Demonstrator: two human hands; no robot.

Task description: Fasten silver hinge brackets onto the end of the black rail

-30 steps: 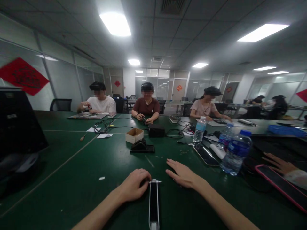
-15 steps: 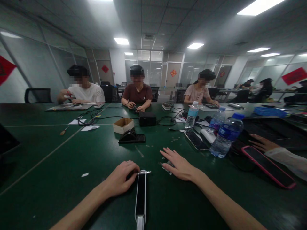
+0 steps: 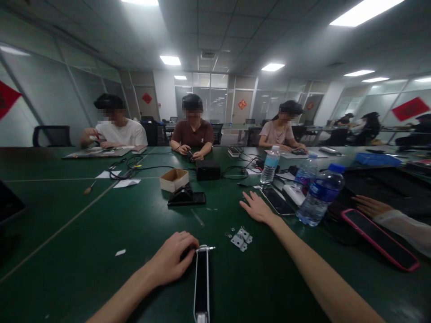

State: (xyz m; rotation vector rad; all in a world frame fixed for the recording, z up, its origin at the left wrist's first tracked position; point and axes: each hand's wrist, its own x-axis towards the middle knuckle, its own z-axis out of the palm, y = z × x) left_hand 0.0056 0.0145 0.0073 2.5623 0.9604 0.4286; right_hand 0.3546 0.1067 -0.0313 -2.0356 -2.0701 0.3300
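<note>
My left hand (image 3: 178,253) is at the near middle of the green table, fingers curled, thumb and forefinger closed at one end of a silver metal pin (image 3: 209,248). This pin lies across the far end of a long, narrow device with a black face and white rim (image 3: 202,285). My right hand (image 3: 256,207) lies low over the table with its fingers stretched and spread, near a dark phone (image 3: 276,200). Between my hands lie small silver metal plates with holes (image 3: 241,238). Beside them are several tiny rings or nuts (image 3: 230,234).
Ahead stand an open cardboard box (image 3: 174,180), a black stand (image 3: 186,196) and a black box (image 3: 208,170). Water bottles (image 3: 319,197) and a pink-edged phone (image 3: 380,240) are right, near another person's hand (image 3: 373,208). Co-workers sit across; cables (image 3: 126,168) lie at left.
My right hand has moved forward and right, off the metal plates and over the spot where several small rings lay. My left hand stays at the pin.
</note>
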